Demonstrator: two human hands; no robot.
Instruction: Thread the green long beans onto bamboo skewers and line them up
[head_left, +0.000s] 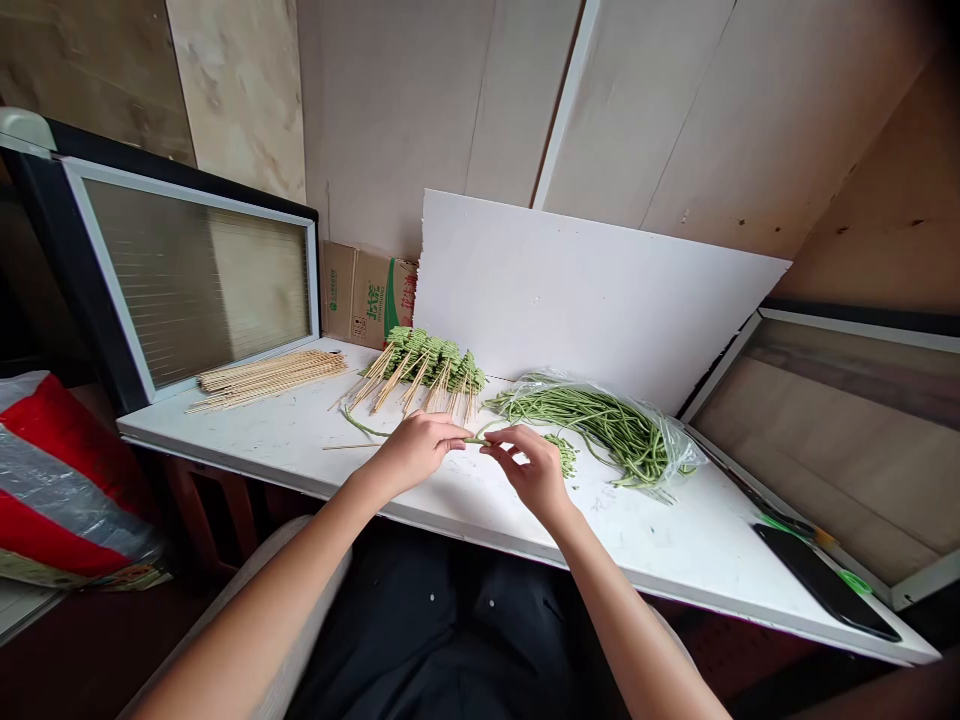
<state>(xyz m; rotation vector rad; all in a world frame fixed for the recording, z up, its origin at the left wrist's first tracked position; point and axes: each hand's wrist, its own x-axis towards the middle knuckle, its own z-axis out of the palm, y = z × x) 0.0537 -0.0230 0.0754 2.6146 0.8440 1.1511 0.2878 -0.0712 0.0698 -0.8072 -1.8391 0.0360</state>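
A long green bean [364, 427] is stretched between my two hands near the table's front edge. My left hand [420, 450] pinches it, and its tail trails out to the left. My right hand [531, 468] grips the bean close by, thumb against fingers. One bare wooden skewer [349, 447] lies on the table left of my left hand. Beyond the hands are stacked bean skewers [431, 365], their sticks pointing toward me. A small pile of cut bean pieces [561, 455] sits behind my right hand, partly hidden by it.
A clear plastic bag of long beans [600, 420] lies right of centre on the white table [465, 500]. Loose skewers [270, 378] form a bundle at left. A cardboard box [360, 295] and white board [585, 290] stand behind. A black phone [825, 580] rests at far right.
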